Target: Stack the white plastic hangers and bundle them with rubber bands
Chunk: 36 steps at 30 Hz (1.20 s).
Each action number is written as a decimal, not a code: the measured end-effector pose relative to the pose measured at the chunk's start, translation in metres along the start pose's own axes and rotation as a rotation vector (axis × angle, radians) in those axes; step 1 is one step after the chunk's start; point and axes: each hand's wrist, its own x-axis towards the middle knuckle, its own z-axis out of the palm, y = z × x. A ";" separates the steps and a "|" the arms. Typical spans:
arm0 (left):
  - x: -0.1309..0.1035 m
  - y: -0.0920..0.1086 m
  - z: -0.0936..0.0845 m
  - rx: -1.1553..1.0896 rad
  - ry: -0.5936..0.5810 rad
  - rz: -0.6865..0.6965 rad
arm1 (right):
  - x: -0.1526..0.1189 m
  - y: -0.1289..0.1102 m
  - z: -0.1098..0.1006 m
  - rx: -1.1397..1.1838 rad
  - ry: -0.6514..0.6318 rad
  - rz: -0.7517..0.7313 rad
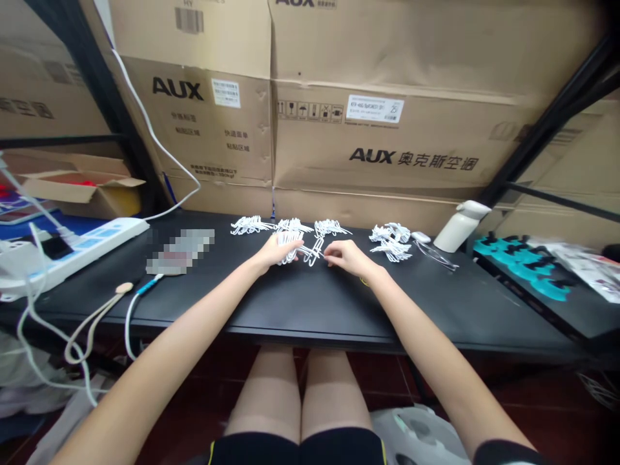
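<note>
"White, slender and hooked: where do the pieces before you lie on the counter [300, 303]?"

"Three piles sit in a row along its rear: a left pile [250, 225], a middle pile [293, 224] and a right pile [331, 228]. A larger cluster [391, 248] lies farther right, near the bottle [461, 227]. Nearer you, a held bundle [289, 239] stands just in front of the middle pile, and a few loose pieces [317, 248] show between your hands."

"How are your fingers set?"

"Those of your left hand [270, 254] close around the held bundle. Those of your right hand [349, 256] are narrow, drawn together at the edge of the loose pieces; whether they grip one is too small to tell."

"How far along are you?"

"Partway, by judgement. Your held bundle looks compact and aligned, whereas the loose pieces stand apart from it at differing angles and appear to be the portion unfinished. The piles and the cluster lie untouched by you; whether they count as done or as left cannot be told from their arrangement."
</note>
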 end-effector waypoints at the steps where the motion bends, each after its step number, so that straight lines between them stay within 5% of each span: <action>1: 0.000 0.000 0.000 -0.005 0.006 -0.003 | 0.000 0.000 -0.001 -0.006 0.000 0.000; 27: -0.001 -0.004 0.000 0.119 -0.068 0.092 | 0.003 -0.005 0.012 -0.066 0.064 -0.155; 36: 0.001 -0.008 -0.002 0.200 0.035 0.108 | 0.004 -0.009 0.014 -0.097 0.129 -0.204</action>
